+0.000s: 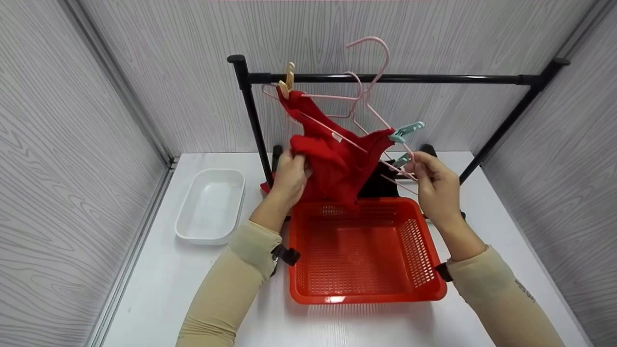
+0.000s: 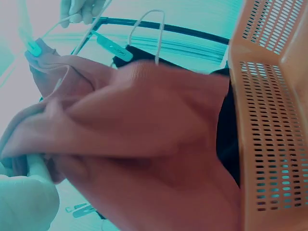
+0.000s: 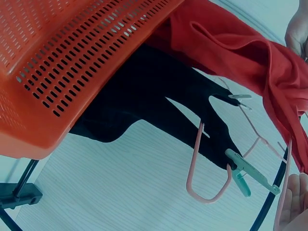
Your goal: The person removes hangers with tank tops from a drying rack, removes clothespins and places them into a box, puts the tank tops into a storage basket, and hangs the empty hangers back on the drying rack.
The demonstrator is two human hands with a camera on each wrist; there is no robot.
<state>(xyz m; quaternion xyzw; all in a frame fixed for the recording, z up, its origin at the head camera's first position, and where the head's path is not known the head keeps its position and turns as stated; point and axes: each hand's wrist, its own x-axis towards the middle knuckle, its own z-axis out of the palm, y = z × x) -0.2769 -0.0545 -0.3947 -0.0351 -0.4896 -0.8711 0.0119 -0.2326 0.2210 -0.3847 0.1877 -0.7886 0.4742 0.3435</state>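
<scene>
A red garment [image 1: 332, 164], perhaps a tank top, hangs from a pink hanger [image 1: 378, 111]. One strap has a yellow clothespin [image 1: 288, 79] on it; the other has a teal clothespin [image 1: 407, 131]. My left hand [image 1: 290, 178] grips a bunched fold of the red cloth. At the hanger's right end, my right hand [image 1: 437, 188] pinches the pink wire near the teal clothespin. The hook stands above the rack bar. Behind, a black garment [image 3: 159, 91] hangs on a second pink hanger [image 3: 210, 199], with a teal clothespin [image 3: 250, 171] on one strap.
A black rack [image 1: 434, 78] spans the back of the white table [image 1: 154, 289]. In front of it stands a red perforated basket [image 1: 366, 299], under the hanging clothes. A white tray [image 1: 212, 207] lies at the left. Panelled walls [image 1: 193, 48] enclose the sides and back.
</scene>
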